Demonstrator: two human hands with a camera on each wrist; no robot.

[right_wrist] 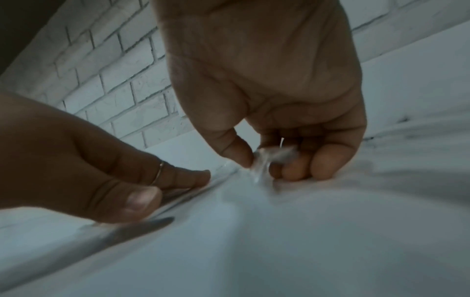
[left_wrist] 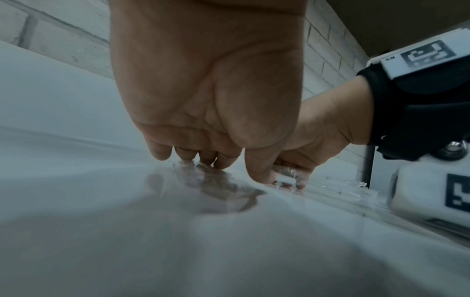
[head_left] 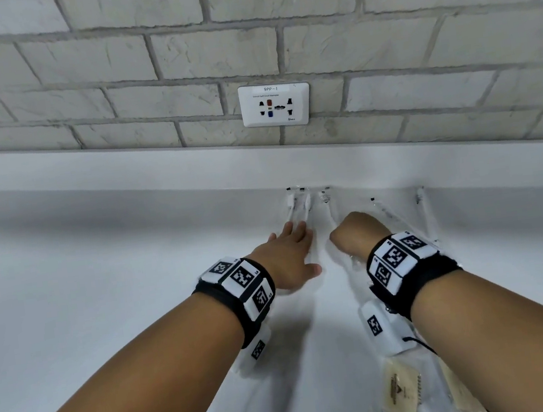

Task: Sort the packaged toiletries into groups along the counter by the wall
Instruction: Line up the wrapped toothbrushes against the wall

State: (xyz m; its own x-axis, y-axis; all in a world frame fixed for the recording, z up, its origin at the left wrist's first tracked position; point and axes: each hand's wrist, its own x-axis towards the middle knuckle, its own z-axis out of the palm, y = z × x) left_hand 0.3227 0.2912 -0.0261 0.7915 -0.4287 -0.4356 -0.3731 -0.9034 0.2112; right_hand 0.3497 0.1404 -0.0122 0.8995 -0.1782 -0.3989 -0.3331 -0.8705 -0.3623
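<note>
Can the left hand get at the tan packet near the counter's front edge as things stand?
Probably not without pulling back. The left hand lies flat on clear packets by the wall, while the tan packet lies near the front edge, under the right forearm, which crosses above it. The right hand pinches a clear wrapper.

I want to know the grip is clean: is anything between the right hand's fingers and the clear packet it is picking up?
Nothing visible. The right hand already pinches the clear packet between thumb and fingers, directly on the plastic. The left hand rests flat on other packets beside it, apart from the pinch.
</note>
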